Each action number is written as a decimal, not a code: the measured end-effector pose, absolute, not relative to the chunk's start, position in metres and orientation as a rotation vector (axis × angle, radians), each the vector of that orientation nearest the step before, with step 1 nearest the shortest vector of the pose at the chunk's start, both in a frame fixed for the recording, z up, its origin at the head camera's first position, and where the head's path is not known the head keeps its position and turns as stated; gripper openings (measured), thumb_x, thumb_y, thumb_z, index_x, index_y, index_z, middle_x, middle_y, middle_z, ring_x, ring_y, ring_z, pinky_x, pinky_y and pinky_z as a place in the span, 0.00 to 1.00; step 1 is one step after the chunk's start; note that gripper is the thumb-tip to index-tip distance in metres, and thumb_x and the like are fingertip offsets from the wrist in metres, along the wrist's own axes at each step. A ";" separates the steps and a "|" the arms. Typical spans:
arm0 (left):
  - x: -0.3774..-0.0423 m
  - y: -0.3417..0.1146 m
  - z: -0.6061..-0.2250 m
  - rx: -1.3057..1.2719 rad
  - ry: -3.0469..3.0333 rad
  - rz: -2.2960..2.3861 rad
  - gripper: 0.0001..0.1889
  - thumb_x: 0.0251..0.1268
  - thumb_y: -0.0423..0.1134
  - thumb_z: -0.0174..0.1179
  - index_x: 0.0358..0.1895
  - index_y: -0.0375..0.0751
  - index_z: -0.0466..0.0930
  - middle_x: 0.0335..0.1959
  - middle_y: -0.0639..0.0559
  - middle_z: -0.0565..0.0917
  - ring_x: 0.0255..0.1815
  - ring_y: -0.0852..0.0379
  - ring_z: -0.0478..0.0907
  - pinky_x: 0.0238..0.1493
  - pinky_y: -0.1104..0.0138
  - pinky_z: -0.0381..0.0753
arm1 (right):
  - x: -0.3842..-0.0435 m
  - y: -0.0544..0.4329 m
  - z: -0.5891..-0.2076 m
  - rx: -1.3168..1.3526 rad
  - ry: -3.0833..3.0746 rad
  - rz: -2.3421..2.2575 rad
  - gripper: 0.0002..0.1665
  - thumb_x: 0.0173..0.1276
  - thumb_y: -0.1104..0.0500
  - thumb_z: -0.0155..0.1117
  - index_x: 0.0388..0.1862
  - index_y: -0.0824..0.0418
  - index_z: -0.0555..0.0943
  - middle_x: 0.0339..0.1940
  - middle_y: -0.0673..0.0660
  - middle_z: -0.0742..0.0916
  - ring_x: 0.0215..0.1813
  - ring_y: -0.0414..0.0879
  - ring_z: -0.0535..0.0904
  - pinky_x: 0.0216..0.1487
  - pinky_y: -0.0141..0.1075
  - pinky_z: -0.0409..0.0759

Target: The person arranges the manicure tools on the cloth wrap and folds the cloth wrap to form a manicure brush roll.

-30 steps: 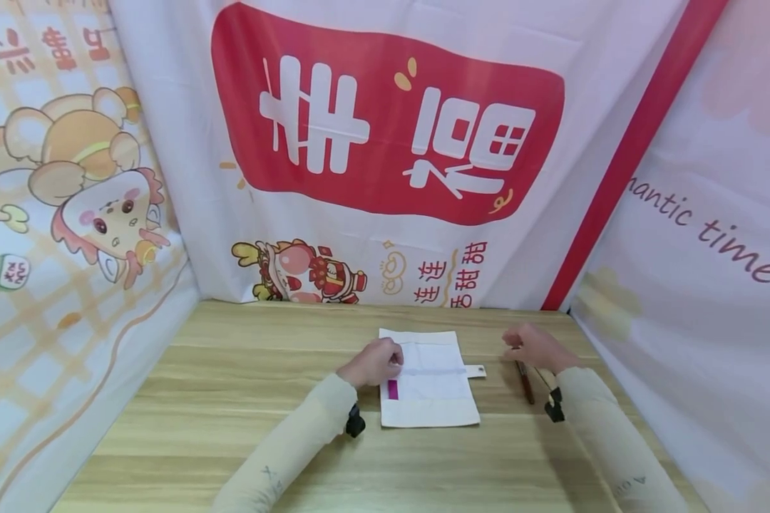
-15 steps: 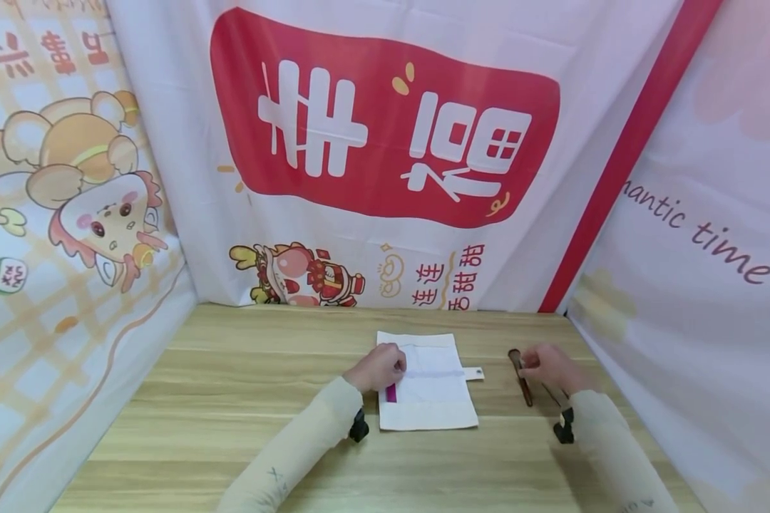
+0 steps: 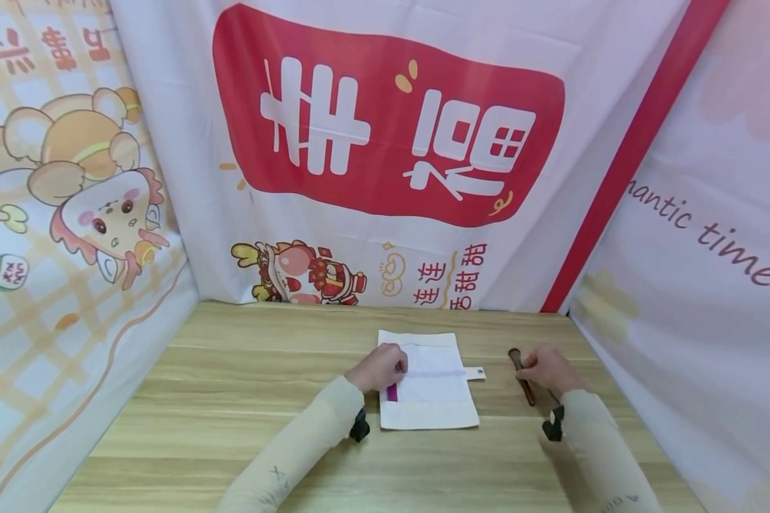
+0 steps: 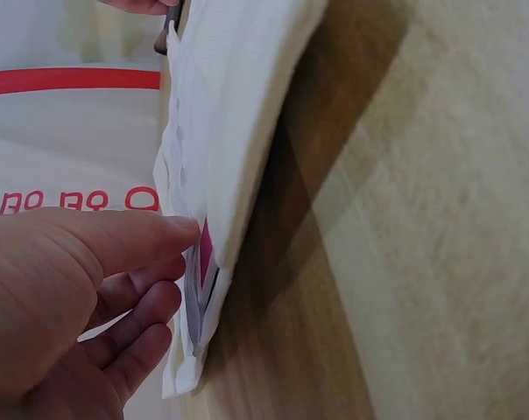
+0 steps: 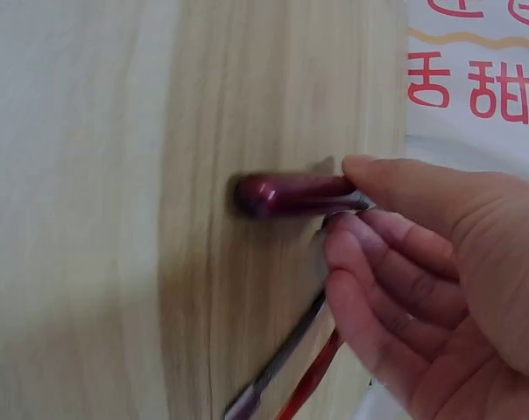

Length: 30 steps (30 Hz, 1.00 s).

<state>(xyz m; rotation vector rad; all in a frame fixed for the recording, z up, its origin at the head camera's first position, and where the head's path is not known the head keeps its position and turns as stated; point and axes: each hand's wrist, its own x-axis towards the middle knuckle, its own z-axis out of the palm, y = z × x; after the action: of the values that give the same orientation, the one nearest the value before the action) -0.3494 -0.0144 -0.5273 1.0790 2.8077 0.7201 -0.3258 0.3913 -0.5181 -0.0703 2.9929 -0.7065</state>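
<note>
A white fabric pouch (image 3: 431, 415) lies spread flat, with a snap strap (image 3: 476, 373) pointing right and a magenta patch (image 3: 393, 392) at its left. My left hand (image 3: 378, 367) pinches an inner layer along the pouch's left edge; the left wrist view shows the thumb (image 4: 181, 231) right at that thin edge. To the pouch's right, my right hand (image 3: 552, 369) pinches a brush with a glossy dark-red handle (image 5: 291, 194) between thumb and fingers. Its flared dark end (image 3: 515, 353) points away from me. The fingers hide part of it.
Under the right hand, a thin dark handle (image 5: 286, 354) and a thin red handle (image 5: 315, 376) lie on the wooden table (image 3: 282, 349). Printed cloth hangs stand behind the table (image 3: 385, 242) and along both sides.
My right hand has shifted toward me and right, from the brush's far end to its shaft, uncovering the flared end. My left hand has moved slightly right along the pouch edge.
</note>
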 end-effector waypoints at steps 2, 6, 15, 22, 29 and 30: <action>-0.349 -0.015 -0.527 1.072 2.802 0.730 0.04 0.68 0.28 0.68 0.36 0.38 0.91 0.36 0.50 0.88 0.39 0.59 0.79 0.48 0.67 0.83 | -0.327 0.391 -0.519 -0.006 2.972 -0.704 0.15 0.62 0.57 0.78 0.20 0.59 0.83 0.17 0.45 0.74 0.26 0.42 0.69 0.28 0.35 0.66; -0.347 -0.015 -0.526 1.040 2.786 0.776 0.03 0.67 0.27 0.68 0.36 0.38 0.90 0.35 0.50 0.87 0.37 0.60 0.78 0.45 0.68 0.81 | -0.330 0.389 -0.519 0.110 2.931 -0.714 0.11 0.62 0.55 0.77 0.24 0.59 0.87 0.21 0.48 0.83 0.29 0.44 0.74 0.30 0.35 0.70; -0.347 -0.016 -0.528 1.017 2.766 0.799 0.05 0.70 0.29 0.67 0.34 0.39 0.88 0.33 0.52 0.84 0.34 0.61 0.75 0.40 0.70 0.78 | -0.337 0.369 -0.509 0.128 2.908 -0.714 0.11 0.63 0.53 0.75 0.26 0.58 0.87 0.25 0.51 0.86 0.33 0.46 0.78 0.33 0.36 0.73; -0.350 -0.017 -0.527 1.007 2.746 0.816 0.05 0.70 0.29 0.66 0.34 0.38 0.88 0.33 0.53 0.84 0.34 0.61 0.76 0.41 0.70 0.79 | -0.350 0.335 -0.493 0.070 2.889 -0.746 0.11 0.66 0.53 0.74 0.30 0.59 0.87 0.27 0.53 0.85 0.34 0.47 0.77 0.34 0.37 0.73; -0.353 -0.016 -0.527 1.026 2.756 0.797 0.06 0.71 0.29 0.65 0.33 0.39 0.87 0.32 0.53 0.84 0.33 0.61 0.75 0.39 0.70 0.79 | -0.366 0.295 -0.484 -0.031 2.898 -0.826 0.13 0.64 0.53 0.75 0.25 0.59 0.86 0.20 0.48 0.81 0.28 0.44 0.74 0.31 0.36 0.71; -0.353 -0.015 -0.527 1.027 2.756 0.795 0.06 0.71 0.29 0.65 0.33 0.39 0.87 0.32 0.53 0.84 0.33 0.61 0.75 0.39 0.70 0.79 | -0.368 0.289 -0.484 -0.056 2.904 -0.831 0.13 0.64 0.53 0.75 0.25 0.59 0.86 0.20 0.48 0.81 0.28 0.43 0.73 0.31 0.35 0.71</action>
<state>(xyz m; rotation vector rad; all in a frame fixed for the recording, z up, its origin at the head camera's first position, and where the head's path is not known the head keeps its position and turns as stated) -0.3527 -0.0154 -0.5269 1.0267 2.7563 0.7949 -0.3679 0.2892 -0.4836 -0.0563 2.9044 -0.8305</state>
